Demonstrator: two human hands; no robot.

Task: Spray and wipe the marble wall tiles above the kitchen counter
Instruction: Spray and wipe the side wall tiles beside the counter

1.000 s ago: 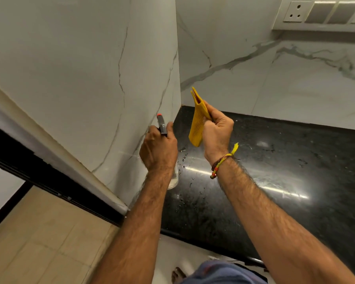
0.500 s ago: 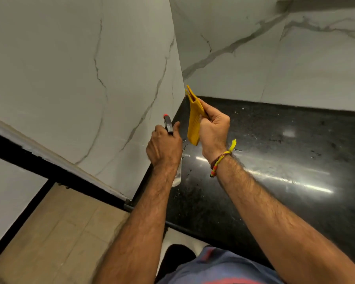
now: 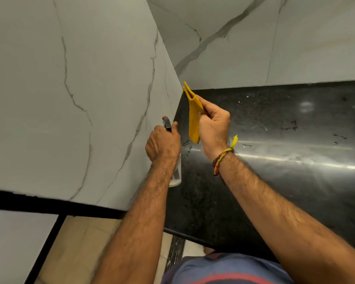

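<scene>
White marble wall tiles with grey veins run along the left wall (image 3: 80, 89) and the back wall (image 3: 254, 42), meeting in a corner above the black counter (image 3: 285, 124). My left hand (image 3: 163, 143) is shut on a clear spray bottle (image 3: 176, 175); its black nozzle with a red tip (image 3: 166, 122) points at the left wall tile. My right hand (image 3: 213, 124) grips a folded yellow cloth (image 3: 193, 117), held upright just right of the nozzle, near the corner.
Water droplets (image 3: 188, 148) lie on the glossy counter by the bottle. A black frame edge (image 3: 49, 206) borders the left wall's lower end, with beige floor tiles (image 3: 86, 249) below. The counter's front edge (image 3: 184, 235) is close to my body.
My view has tilted down and toward the corner; the socket plate has left the frame. Both hands keep their grips and stay close together by the left wall.
</scene>
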